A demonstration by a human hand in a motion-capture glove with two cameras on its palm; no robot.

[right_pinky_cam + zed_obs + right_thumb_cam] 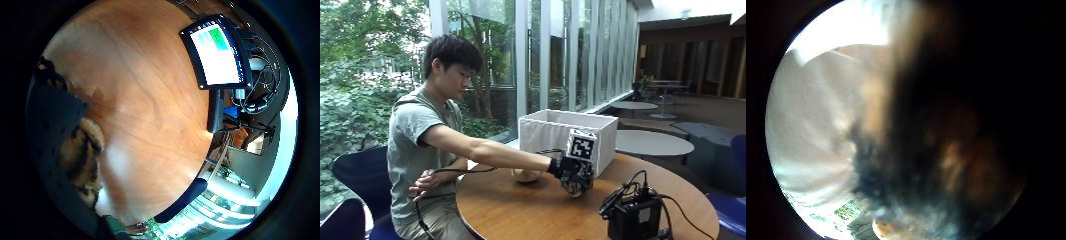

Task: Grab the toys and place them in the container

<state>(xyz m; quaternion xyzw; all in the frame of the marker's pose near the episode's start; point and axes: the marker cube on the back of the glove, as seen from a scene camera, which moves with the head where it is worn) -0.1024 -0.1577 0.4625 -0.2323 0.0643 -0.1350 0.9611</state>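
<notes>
So the setup is a round wooden table (520, 210) with a warm reddish grain, sitting next to tall floor-to-ceiling windows (539, 55) with lots of greenery outside. More round tables (653, 142) further back in the room, and blue chairs (353, 175) around this one. On the near edge there's a black box with cables (633, 215), and the little finger side palm view shows a monitor (216, 50) with a white and green screen; can't read any text on it.

The white fabric container (566, 137) stands on the table's far side. The gloved right hand (571, 172) is just in front of it, fingers curled around a brownish furry toy (575, 189), held just above the tabletop. Another roundish tan toy (525, 175) sits on the table beside the container.
</notes>
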